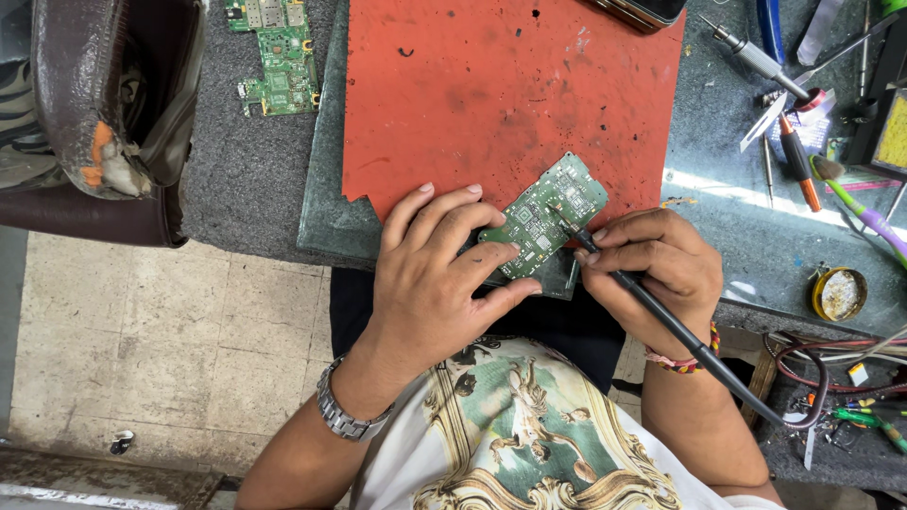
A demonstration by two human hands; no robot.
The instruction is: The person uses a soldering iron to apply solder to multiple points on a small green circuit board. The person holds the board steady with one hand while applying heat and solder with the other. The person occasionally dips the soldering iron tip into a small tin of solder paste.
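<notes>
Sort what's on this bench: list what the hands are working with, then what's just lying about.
In use:
left hand, steadying the green board
right hand, gripping the black iron
red mat under the board

Lying about:
second board
tin
orange pen
screwdriver
brush

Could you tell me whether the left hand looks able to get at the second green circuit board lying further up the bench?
Probably yes: the left hand only steadies the near circuit board, and bare grey bench leads up to the second board.
</notes>
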